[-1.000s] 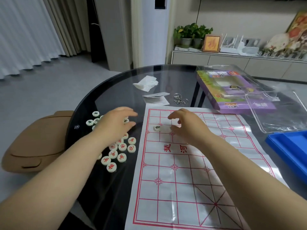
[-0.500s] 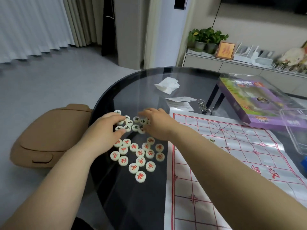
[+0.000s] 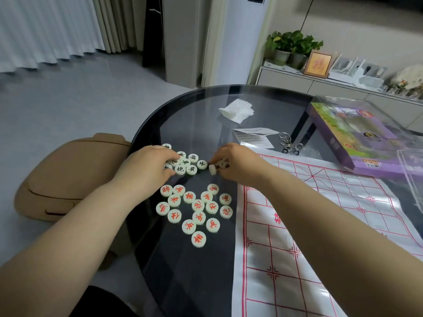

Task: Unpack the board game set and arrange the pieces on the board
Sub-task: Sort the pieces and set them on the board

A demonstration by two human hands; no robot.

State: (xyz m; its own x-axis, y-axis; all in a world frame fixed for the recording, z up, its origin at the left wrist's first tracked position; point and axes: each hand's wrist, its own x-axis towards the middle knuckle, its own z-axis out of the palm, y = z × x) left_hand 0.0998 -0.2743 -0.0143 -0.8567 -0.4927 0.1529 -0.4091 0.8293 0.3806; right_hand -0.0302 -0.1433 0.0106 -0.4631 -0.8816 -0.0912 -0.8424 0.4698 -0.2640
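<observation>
Several round white pieces with red characters [image 3: 194, 211] lie in a loose cluster on the dark glass table [image 3: 190, 271]. Beyond them sit several pieces with black characters [image 3: 190, 164]. My left hand [image 3: 148, 168] rests on the left side of the black group, fingers curled over some pieces. My right hand [image 3: 233, 163] pinches a white piece [image 3: 212, 169] tilted on its edge at the right of that group. The paper board [image 3: 320, 225] with red grid lines lies to the right of the pieces.
A crumpled tissue [image 3: 237, 110], folded paper slips [image 3: 254, 137] and a metal ring puzzle [image 3: 288, 144] lie farther back. A purple game box [image 3: 348, 143] and a clear plastic lid [image 3: 412, 179] sit at right. A tan seat [image 3: 68, 177] stands left of the table.
My view swung left from the board to the loose pieces. My right hand left the board, crossed to the black pieces and now pinches one. My left hand moved onto the black group.
</observation>
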